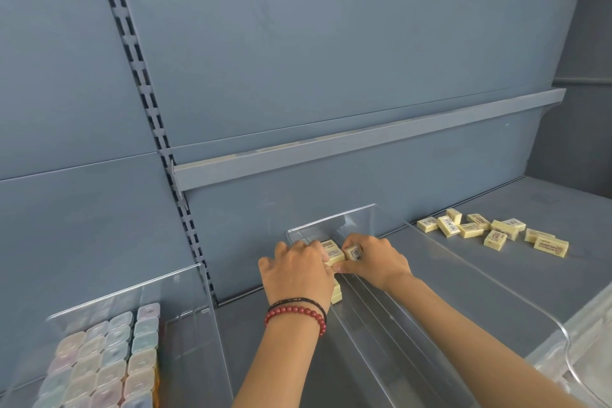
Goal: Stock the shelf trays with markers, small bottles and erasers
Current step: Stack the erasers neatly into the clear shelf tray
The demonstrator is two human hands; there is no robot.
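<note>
Left hand (298, 270) and right hand (374, 258) holding yellow erasers (332, 252) in clear tray (364, 219), loose erasers (496, 230) on shelf (569, 205)

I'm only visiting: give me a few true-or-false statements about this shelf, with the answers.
1. The left hand and the right hand both handle yellow erasers at the back of the middle clear tray. True.
2. The loose erasers lie on the shelf left of that tray. False: they lie to its right.
3. The left tray holds small bottles with pastel caps. True.
4. The red bead bracelet is on the right arm. False: it is on the left arm.
</note>
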